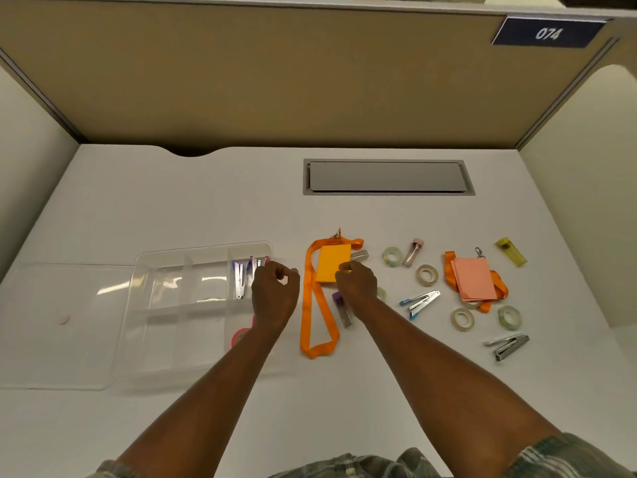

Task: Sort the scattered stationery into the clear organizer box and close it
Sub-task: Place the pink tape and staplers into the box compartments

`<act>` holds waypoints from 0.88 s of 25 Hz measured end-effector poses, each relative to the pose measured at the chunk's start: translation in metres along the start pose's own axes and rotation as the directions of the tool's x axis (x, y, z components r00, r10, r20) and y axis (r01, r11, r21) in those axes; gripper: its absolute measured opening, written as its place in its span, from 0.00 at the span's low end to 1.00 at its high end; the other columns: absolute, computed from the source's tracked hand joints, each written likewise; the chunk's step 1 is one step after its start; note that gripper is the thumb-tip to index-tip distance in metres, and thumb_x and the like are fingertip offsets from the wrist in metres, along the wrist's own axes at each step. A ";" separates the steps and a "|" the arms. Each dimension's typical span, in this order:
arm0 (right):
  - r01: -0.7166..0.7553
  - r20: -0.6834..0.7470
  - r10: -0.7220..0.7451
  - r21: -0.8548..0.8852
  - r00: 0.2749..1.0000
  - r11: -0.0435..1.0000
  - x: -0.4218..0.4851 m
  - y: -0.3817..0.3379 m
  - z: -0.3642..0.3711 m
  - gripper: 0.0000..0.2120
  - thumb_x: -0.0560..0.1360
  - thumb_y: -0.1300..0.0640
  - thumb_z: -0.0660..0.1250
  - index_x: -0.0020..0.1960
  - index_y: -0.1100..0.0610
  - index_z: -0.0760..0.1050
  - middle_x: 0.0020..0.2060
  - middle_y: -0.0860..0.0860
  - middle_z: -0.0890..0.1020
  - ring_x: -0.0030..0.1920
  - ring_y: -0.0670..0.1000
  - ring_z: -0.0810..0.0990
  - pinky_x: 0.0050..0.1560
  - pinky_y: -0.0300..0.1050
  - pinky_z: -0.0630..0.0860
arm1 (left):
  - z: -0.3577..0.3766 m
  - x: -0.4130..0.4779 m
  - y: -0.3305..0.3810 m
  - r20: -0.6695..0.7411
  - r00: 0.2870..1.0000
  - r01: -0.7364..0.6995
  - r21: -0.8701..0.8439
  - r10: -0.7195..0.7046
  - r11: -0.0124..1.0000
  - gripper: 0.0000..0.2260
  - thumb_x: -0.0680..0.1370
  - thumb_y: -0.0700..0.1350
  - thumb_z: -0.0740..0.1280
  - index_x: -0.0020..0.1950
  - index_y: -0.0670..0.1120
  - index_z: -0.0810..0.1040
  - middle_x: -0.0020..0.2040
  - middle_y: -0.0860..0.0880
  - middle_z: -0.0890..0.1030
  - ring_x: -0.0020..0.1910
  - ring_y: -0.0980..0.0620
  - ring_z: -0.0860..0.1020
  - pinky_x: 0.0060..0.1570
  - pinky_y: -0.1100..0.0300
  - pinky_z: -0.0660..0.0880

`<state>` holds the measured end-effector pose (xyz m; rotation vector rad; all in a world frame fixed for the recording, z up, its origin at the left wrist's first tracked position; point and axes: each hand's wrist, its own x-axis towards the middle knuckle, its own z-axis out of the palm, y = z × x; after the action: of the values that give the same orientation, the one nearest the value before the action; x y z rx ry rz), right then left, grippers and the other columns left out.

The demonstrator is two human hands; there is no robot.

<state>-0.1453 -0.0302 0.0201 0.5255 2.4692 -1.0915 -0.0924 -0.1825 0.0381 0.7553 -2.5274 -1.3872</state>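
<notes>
A white worktop (344, 408) fills the view, with a grey rectangular cable hatch (387, 177) set flush into it toward the back and a shallow curved notch (193, 152) cut into its rear edge at the left. Behind it stands a tan partition (275, 81), carrying a dark blue plate (548, 32) marked 074 at its upper right, and pale side panels (586, 188) close the booth in on both sides. A faint reddish smudge (63, 320) marks the surface at the far left, and plaid cloth (558, 457) shows along the bottom edge.
</notes>
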 end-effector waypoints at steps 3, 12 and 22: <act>-0.007 0.050 0.003 0.075 0.999 0.997 0.003 0.007 -0.007 0.14 0.79 0.55 0.62 0.56 0.60 0.82 0.53 0.58 0.84 0.54 0.58 0.81 0.59 0.51 0.76 | 0.012 -0.011 0.004 0.024 0.999 -0.034 0.064 0.033 0.997 0.07 0.77 0.45 0.69 0.44 0.42 0.78 0.44 0.46 0.79 0.44 0.50 0.77 0.44 0.60 0.70; 0.016 -0.058 -0.017 -0.023 0.998 1.000 -0.025 0.097 -0.071 0.09 0.75 0.54 0.64 0.44 0.56 0.81 0.43 0.53 0.84 0.48 0.56 0.81 0.46 0.46 0.74 | 0.057 -0.038 0.019 0.143 0.990 -0.043 0.161 0.020 0.986 0.06 0.77 0.42 0.65 0.45 0.40 0.77 0.45 0.41 0.77 0.43 0.45 0.76 0.41 0.57 0.69; 0.188 -0.153 -0.236 -0.277 0.959 0.942 -0.033 0.167 -0.132 0.08 0.77 0.51 0.64 0.48 0.54 0.78 0.47 0.51 0.82 0.50 0.53 0.80 0.47 0.46 0.77 | 0.137 -0.074 0.051 0.318 0.944 -0.182 0.281 0.088 0.942 0.12 0.75 0.52 0.71 0.40 0.46 0.75 0.42 0.46 0.77 0.41 0.47 0.77 0.43 0.54 0.73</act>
<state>-0.0631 0.1683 0.0158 0.2950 2.8320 -0.8022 -0.0975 -0.0210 0.0113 0.4213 -3.0165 -1.1527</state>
